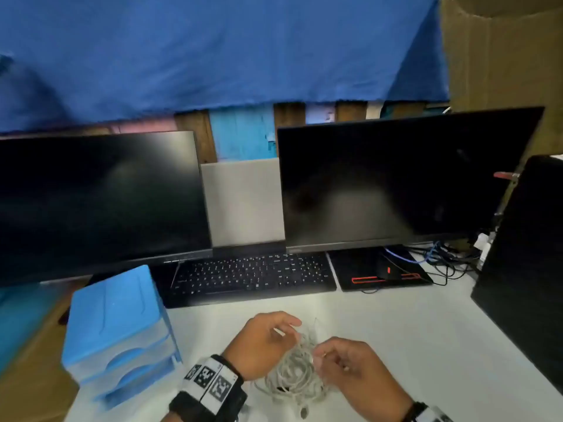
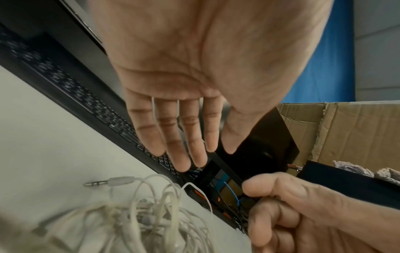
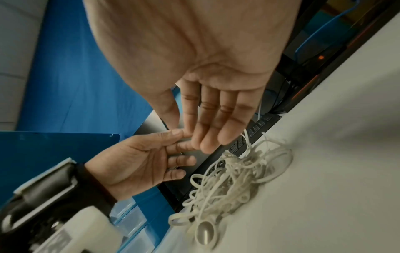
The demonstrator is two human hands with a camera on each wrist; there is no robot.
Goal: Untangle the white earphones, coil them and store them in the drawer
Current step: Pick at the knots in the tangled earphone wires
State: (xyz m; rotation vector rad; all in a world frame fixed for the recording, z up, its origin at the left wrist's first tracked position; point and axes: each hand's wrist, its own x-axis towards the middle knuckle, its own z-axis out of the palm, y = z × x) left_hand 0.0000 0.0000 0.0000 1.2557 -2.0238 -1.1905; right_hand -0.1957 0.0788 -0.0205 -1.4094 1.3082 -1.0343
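Observation:
The white earphones (image 1: 292, 373) lie in a tangled heap on the white table (image 1: 411, 330), near its front edge. Their jack plug (image 2: 97, 183) sticks out on one side, and an earbud (image 3: 204, 232) lies at the near end. My left hand (image 1: 265, 339) hovers just left of the heap with straight fingers (image 2: 173, 137) and holds nothing. My right hand (image 1: 344, 360) is just right of the heap; its fingers (image 3: 207, 133) are loosely bent above the wires, with no wire plainly in them. The blue drawer unit (image 1: 122, 330) stands to the left with its drawers closed.
A black keyboard (image 1: 249, 274) lies beyond the heap under two dark monitors (image 1: 100, 202), (image 1: 396, 181). A mouse on a black pad (image 1: 387, 271) and loose cables sit at the back right. A black case (image 1: 524, 260) stands on the right edge, with a cardboard box (image 1: 502, 50) behind it.

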